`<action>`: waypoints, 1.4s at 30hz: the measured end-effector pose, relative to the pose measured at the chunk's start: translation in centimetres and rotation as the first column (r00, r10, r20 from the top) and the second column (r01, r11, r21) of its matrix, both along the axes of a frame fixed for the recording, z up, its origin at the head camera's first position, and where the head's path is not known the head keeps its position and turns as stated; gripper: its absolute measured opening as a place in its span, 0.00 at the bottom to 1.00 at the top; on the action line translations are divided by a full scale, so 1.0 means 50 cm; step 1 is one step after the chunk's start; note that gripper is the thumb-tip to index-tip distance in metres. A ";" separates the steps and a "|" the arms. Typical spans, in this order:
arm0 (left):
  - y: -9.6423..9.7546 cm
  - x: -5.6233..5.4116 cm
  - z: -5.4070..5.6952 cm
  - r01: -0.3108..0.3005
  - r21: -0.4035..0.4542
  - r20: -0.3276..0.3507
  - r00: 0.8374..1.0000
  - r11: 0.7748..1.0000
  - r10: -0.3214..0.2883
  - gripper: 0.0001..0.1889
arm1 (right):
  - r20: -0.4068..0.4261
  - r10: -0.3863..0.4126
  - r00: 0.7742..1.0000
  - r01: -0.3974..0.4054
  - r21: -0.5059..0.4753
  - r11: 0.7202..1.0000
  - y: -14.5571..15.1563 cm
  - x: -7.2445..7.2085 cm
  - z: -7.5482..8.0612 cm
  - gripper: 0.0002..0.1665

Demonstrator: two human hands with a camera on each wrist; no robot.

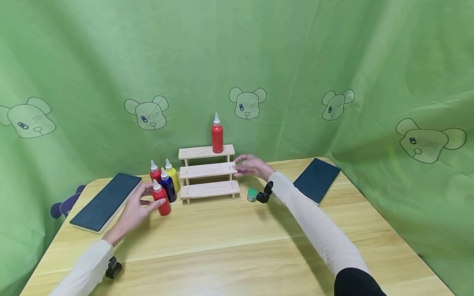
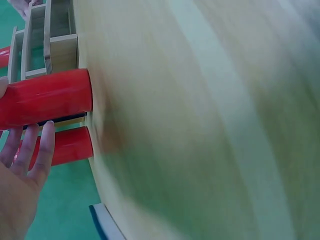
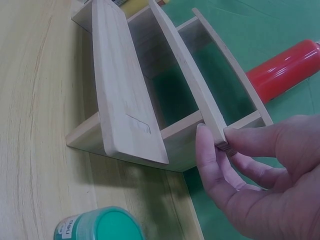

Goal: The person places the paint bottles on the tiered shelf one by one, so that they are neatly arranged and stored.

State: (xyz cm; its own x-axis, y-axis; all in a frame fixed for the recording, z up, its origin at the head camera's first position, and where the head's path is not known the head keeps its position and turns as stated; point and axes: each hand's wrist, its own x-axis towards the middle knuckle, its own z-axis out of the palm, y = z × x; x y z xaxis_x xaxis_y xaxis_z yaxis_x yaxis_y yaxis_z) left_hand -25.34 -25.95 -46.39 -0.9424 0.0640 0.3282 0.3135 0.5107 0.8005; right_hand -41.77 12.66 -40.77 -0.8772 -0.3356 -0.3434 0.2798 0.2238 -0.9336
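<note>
My left hand (image 1: pixel 135 209) holds a red squeeze bottle (image 1: pixel 162 203) with a pale pointed cap, thumb on one side and fingers on the other. Close behind that bottle stand a dark blue bottle (image 1: pixel 168 188), a yellow bottle (image 1: pixel 173 174) and another red bottle (image 2: pixel 70 146). A three-step wooden display stand (image 1: pixel 210 189) is at the table's middle back. At its right side, my right hand (image 1: pixel 252 166) pinches the end of the middle step (image 3: pixel 192 75) between thumb and fingers. One red bottle (image 1: pixel 217 137) stands upright on the top step.
A small green-lidded jar (image 1: pixel 252 195) sits right of the stand, below my right wrist. Dark-covered books lie at the left (image 1: pixel 107 201) and right (image 1: pixel 317 179) of the wooden table (image 1: pixel 222 255). Green curtain (image 1: pixel 192 61) hangs behind the table.
</note>
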 end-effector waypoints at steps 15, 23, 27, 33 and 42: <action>0.006 0.008 -0.007 -0.005 0.106 0.061 0.998 0.994 -0.001 0.27 | 0.000 -0.001 1.000 0.001 0.010 1.000 -0.003 0.001 0.000 0.27; 0.010 0.029 0.007 -0.027 0.111 0.014 1.000 0.993 0.026 0.26 | -0.001 0.007 1.000 -0.007 0.014 1.000 -0.004 0.006 0.001 0.28; 0.014 0.033 0.039 -0.023 0.133 0.006 1.000 0.991 0.023 0.26 | -0.012 0.001 1.000 -0.001 0.014 1.000 -0.003 0.007 0.002 0.28; 0.020 0.032 0.087 -0.001 0.166 0.015 1.000 0.986 -0.001 0.27 | -0.006 0.005 1.000 -0.005 0.012 1.000 0.000 0.002 -0.002 0.28; 0.041 0.022 0.146 0.058 0.248 0.012 0.998 0.967 -0.063 0.28 | -0.005 0.012 1.000 -0.012 0.010 1.000 0.002 0.006 0.001 0.28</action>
